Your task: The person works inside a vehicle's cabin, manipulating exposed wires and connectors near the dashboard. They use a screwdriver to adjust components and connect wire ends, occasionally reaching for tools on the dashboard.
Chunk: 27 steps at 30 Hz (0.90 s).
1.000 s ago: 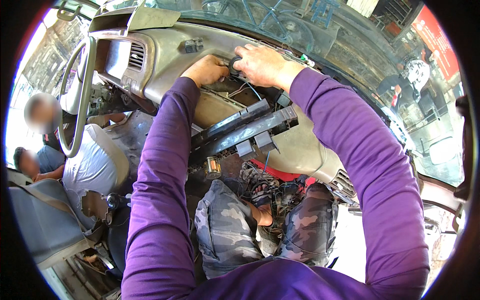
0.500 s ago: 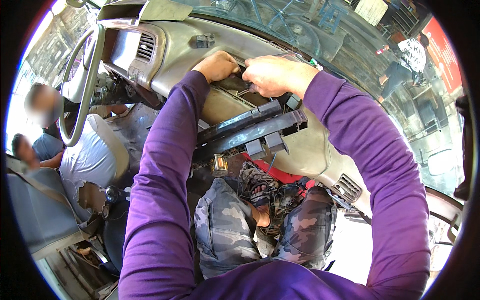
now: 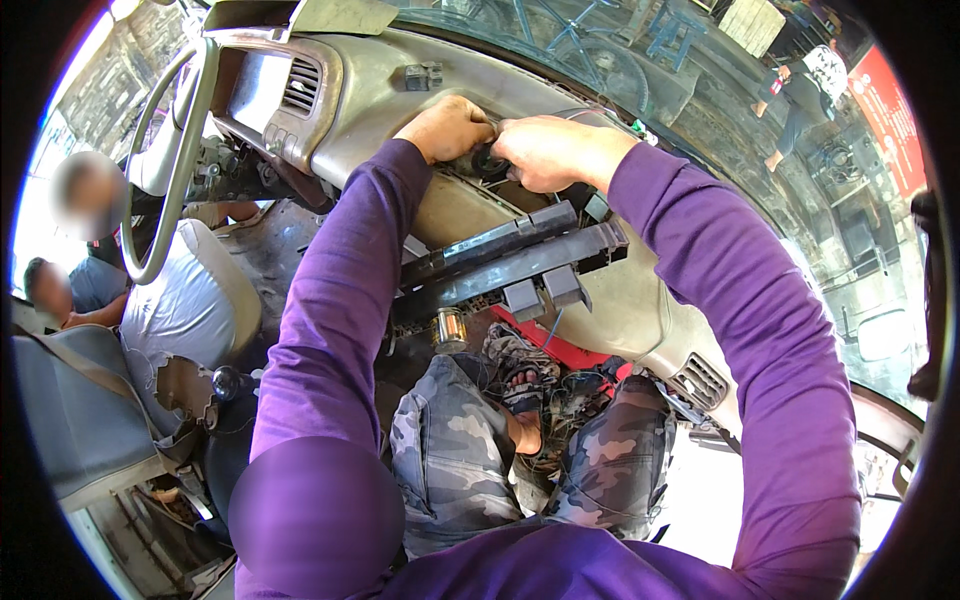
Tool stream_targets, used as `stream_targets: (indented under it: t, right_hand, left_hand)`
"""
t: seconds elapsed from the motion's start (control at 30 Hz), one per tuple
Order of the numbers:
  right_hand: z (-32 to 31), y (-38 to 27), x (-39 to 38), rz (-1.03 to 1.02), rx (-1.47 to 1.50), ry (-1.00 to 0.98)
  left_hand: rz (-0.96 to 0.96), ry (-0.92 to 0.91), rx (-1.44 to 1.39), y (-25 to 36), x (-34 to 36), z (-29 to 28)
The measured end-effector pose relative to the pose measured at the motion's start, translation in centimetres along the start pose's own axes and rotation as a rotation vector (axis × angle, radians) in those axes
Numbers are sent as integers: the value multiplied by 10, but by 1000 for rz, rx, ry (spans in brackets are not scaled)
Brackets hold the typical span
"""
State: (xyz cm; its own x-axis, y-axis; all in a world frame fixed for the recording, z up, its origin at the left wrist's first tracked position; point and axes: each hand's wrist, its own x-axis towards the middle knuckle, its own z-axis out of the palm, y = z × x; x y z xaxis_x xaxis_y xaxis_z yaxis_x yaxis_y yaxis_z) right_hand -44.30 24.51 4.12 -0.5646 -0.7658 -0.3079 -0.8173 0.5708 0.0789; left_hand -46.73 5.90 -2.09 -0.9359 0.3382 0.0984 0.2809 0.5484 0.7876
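Both my hands are close together over an opening in the tan dashboard (image 3: 380, 95). My left hand (image 3: 450, 128) is closed, its fingertips pinched towards the right hand; what they hold is hidden. My right hand (image 3: 550, 152) has curled fingers around a dark rounded thing (image 3: 487, 163), perhaps a roll of black tape, partly covered by the fingers. Just below the hands, a long dark plastic trim piece (image 3: 510, 270) with boxy grey ends lies across the dashboard's opening. A small dark switch-like block (image 3: 423, 76) sits on the dashboard top, beyond my left hand.
A steering wheel (image 3: 165, 160) stands at the left, and two people are beyond it. A can (image 3: 450, 330) with a gold label is near my knee. Loose wires and a red item (image 3: 560, 345) lie around my foot. The windshield curves along the far side; another person is outside.
My hands stay together at the same spot, the view having shifted slightly. The dark rounded thing now shows more clearly under my right fingers.
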Motion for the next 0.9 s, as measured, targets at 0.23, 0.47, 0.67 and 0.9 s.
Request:
stream_targets:
  t: [0.23,0.47,0.67,0.9]
  right_hand:
    - [12,13,-7,73,395,267]
    - [20,23,5,159,558,284]
    - [20,19,14,250,409,299]
    - [20,37,18,57,465,250]
  left_hand:
    - [-13,19,73,5,-3,-2]
    - [-41,30,66,6,-7,-1]
    - [51,45,136,14,-8,-2]
    - [73,33,139,16,-9,-1]
